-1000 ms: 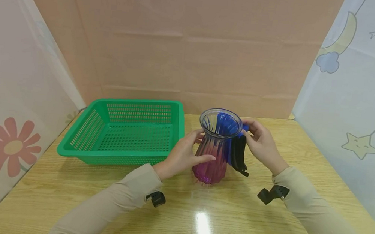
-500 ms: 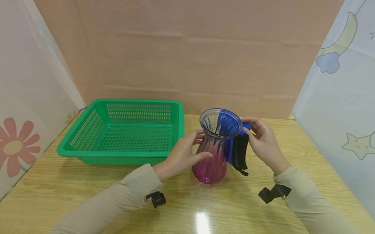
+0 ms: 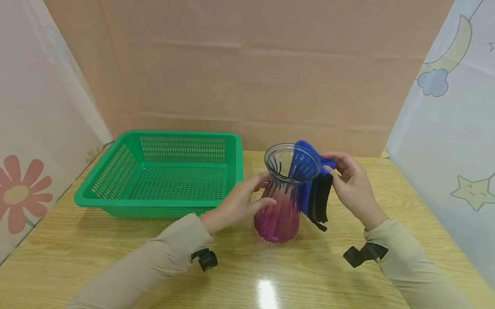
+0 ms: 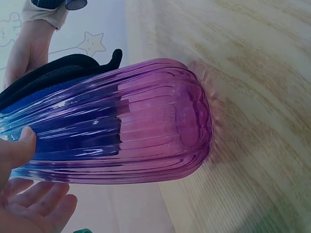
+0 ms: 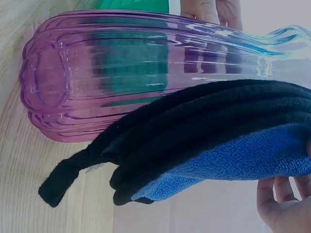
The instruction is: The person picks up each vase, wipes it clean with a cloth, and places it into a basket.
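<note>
A ribbed glass vase point(image 3: 278, 219), clear bluish at its flared rim and pink-purple toward the base, stands upright on the wooden table. My left hand point(image 3: 238, 201) holds it from the left, thumb across the front and fingers round the back; in the left wrist view the thumb point(image 4: 24, 145) lies on the glass. Right beside the vase hangs a folded blue terry cloth point(image 5: 243, 153) with black edging and a black end tab point(image 5: 56, 184). Its upper part is pinched between the thumb and fingers of my right hand point(image 3: 353, 187). Part of the cloth shows through the glass.
To the left of the vase sits a green plastic basket point(image 3: 157, 205) with slotted sides, nothing inside it. An orange-pink backdrop point(image 3: 255, 75) rises behind the table, and patterned sheets border both sides.
My right hand has shifted slightly right with the cloth, and a blue corner now stands up behind the vase's rim. The left thumb has slid a little left on the glass.
</note>
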The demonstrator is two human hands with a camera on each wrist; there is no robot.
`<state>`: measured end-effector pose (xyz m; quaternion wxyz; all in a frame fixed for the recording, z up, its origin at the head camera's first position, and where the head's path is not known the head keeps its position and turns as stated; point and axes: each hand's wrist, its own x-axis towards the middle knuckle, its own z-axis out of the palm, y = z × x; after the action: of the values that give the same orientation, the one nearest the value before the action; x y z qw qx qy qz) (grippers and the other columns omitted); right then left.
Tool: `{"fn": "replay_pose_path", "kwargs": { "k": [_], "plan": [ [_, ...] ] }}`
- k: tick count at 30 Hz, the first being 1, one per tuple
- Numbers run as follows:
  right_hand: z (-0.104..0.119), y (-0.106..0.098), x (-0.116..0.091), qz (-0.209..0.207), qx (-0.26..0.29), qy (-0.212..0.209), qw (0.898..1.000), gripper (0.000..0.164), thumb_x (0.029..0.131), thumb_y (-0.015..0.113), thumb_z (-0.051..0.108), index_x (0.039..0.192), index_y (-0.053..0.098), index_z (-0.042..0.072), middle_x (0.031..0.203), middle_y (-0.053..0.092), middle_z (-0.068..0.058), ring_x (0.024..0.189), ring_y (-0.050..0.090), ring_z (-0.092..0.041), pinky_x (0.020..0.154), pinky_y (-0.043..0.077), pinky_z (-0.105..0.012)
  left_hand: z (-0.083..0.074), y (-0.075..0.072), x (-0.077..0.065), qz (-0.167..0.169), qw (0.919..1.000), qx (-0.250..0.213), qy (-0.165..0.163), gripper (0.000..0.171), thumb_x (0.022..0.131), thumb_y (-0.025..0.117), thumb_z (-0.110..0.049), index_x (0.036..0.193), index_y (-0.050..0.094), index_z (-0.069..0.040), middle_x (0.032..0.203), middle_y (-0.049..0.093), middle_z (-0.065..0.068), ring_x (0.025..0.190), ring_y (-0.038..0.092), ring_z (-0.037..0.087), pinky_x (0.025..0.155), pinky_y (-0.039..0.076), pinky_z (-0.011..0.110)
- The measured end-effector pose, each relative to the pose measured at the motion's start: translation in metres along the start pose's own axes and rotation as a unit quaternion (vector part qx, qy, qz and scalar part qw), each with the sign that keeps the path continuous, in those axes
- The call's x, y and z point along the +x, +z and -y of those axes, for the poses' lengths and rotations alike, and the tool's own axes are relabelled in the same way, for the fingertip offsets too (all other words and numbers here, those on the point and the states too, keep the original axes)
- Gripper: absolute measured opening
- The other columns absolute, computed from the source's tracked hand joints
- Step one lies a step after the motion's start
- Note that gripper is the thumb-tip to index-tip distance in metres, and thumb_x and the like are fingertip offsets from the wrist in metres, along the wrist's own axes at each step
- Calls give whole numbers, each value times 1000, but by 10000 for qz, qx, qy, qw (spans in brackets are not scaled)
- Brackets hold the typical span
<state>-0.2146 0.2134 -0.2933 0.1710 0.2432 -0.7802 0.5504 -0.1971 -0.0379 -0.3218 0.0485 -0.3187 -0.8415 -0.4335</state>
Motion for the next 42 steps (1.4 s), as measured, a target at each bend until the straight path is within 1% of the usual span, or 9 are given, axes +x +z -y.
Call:
{"fn": "replay_pose_path", "kwargs": {
  "k": [4,10,15,18,22,26,32,37,42],
  "plan": [
    [0,-1,0,-16,103,-12,9999,20,92,53,0,112,56,2,100,61,18,86,55,3,68,45,-8,0,0,0,36,9999,158,43,59,89,63,-13,140,37,3,136,50,19,121,54,31,100,48,39],
    [0,-1,-1,-4,14,-19,10000,20,93,54,7,113,56,2,102,60,18,86,54,2,67,44,-8,1,1,-1,5,9988,467,167,60,89,61,-13,140,35,6,130,50,23,118,54,32,99,48,38],
    [0,-1,-1,-1,30,8,10000,21,92,52,0,112,56,4,102,60,18,86,54,3,69,45,-7,1,1,-1,-28,9981,544,297,60,89,61,-12,140,35,6,127,53,22,119,54,32,100,47,39],
    [0,0,-2,-2,59,42,10000,21,92,52,0,112,56,6,102,60,17,87,54,3,70,46,-7,1,1,-1,-65,9979,554,316,59,89,61,-11,139,35,5,128,54,22,120,54,32,101,46,41],
    [1,1,-2,16,85,39,10000,21,92,52,0,112,56,6,102,60,17,88,55,3,73,47,-6,1,1,-1,-35,9990,419,153,59,90,60,-10,140,32,4,132,53,22,123,52,31,103,44,42],
    [0,2,-3,31,101,22,9999,23,92,52,-2,114,56,1,104,60,18,90,56,3,75,48,-6,1,0,-1,24,9997,254,-20,57,91,59,-11,140,31,2,135,51,21,126,50,30,105,42,42],
    [0,4,-4,26,-108,29,9999,24,92,51,-3,116,52,-7,106,58,22,90,56,5,72,47,-6,0,-1,-1,34,9998,197,-23,53,92,59,-13,137,35,0,136,51,18,124,52,28,104,44,39],
    [4,5,-6,2,-168,21,9999,25,91,51,-4,116,51,-10,106,58,23,87,55,5,64,43,-9,-1,-1,0,72,9998,157,-98,58,89,64,-18,137,36,-2,131,55,17,121,55,27,103,45,39],
    [2,7,-7,-28,-132,29,9999,25,91,50,-5,116,50,-11,106,58,23,87,55,6,68,46,-7,-3,-1,0,130,9995,93,-256,63,86,68,-22,138,36,-3,133,54,15,122,54,26,103,44,40]
  ]
}}
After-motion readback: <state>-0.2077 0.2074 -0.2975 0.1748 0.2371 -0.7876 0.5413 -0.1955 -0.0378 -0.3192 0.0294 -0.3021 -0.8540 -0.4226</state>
